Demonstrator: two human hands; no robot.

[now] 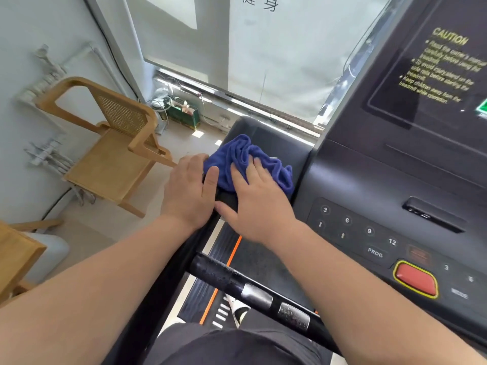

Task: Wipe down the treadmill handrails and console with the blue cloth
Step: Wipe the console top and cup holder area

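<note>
Wooden chair [113,154] by left wall [26,35]. Green box [184,114] on floor under window [276,48], cables [160,101] beside it. Second wooden seat [15,259] at bottom-left edge.

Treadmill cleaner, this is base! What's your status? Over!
Right hand flat on blue cloth, at handrail end by console. Left hand on handrail beside it, fingertips hidden. Nothing blocking the cloth.

Treadmill console [411,164] reads "CAUTION", keys 3, 6, 9, 12, "PROG", "MODE"
</note>
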